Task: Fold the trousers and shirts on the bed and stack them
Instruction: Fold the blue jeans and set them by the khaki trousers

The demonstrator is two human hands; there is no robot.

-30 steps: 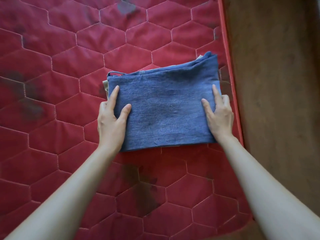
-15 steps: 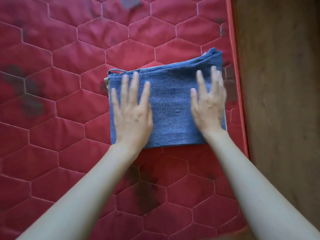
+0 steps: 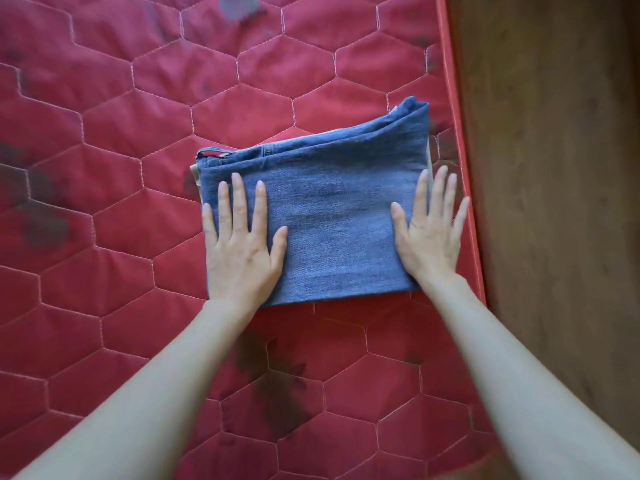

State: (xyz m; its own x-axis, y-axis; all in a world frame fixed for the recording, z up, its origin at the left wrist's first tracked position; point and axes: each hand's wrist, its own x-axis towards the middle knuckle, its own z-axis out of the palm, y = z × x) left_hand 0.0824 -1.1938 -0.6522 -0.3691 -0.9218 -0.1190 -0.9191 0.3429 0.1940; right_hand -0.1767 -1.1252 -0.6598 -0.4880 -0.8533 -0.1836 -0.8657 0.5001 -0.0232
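The folded blue jeans (image 3: 329, 223) lie near the right edge of the red quilted bed (image 3: 121, 133), over a pale garment. Left hand (image 3: 242, 251) and right hand (image 3: 427, 237) press flat, fingers released and spread, apparently to smooth the stack.

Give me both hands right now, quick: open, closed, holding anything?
Left hand: open, fingers straight, pressing flat on the folded jeans.
Right hand: open, fingers spread, pressing flat on the jeans' right edge.
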